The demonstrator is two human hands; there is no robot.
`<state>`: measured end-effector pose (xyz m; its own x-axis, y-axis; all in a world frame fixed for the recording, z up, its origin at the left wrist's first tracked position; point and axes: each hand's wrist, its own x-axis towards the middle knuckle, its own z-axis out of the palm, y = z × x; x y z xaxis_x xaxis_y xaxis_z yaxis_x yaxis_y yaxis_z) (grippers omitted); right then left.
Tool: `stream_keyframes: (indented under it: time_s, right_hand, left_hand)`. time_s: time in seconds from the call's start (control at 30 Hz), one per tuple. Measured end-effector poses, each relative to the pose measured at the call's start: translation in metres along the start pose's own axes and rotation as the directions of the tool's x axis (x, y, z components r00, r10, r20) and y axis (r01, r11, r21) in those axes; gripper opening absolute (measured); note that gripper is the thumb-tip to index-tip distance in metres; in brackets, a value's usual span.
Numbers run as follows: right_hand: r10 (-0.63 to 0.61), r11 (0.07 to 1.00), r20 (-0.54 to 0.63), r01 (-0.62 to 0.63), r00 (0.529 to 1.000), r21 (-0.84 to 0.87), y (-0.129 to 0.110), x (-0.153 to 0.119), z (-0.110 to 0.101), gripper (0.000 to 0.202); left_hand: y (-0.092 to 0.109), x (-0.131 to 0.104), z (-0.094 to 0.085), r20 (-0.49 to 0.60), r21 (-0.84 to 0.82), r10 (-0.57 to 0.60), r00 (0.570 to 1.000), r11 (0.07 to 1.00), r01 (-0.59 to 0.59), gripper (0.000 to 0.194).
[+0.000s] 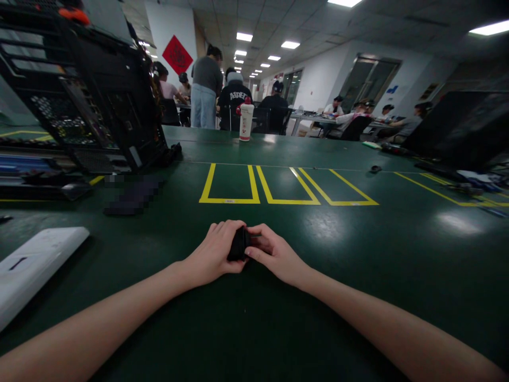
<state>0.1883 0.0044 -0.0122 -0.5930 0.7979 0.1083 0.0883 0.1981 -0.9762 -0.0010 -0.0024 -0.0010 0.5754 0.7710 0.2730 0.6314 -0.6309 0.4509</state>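
Observation:
Both of my hands meet over the green table [254, 323], around a small black object [238, 244] whose kind I cannot make out. My left hand [217, 246] wraps it from the left, with the fingers over its top and the thumb below. From the right, my right hand [278, 254] pinches its edge between thumb and fingertips. Much of the object is hidden by the fingers. Beyond the hands, yellow tape outlines [229, 201] mark the tabletop.
An open black computer case [119, 106] stands at the left. A white box-like device [35, 260] lies at the near left. Farther back is a white cup [245, 122]. A dark monitor [461, 127] and tangled parts [473, 185] are at the right. Several people sit or stand behind.

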Motion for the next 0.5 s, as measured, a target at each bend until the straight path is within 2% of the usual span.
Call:
stream_keyframes:
  time_s: [0.13,0.3,0.5]
  right_hand:
    - [-0.039,0.998,0.02,0.039,0.999,0.039,0.0021,-0.0007,-0.0019,0.032]
    - [-0.028,0.999,-0.022,0.029,0.999,0.039,0.0022,0.0012,0.0,0.02]
    - [0.019,1.0,-0.031,-0.019,0.999,-0.01,-0.0022,0.0005,0.0,0.033]
  left_hand:
    - [0.0001,0.0001,0.0002,-0.003,0.007,-0.003,1.0,1.0,0.003,0.055]
    - [-0.0002,0.0009,0.0003,-0.022,-0.008,0.011,1.0,1.0,-0.011,0.052]
    - [-0.0005,0.0007,0.0004,-0.017,-0.015,-0.003,1.0,1.0,0.003,0.053]
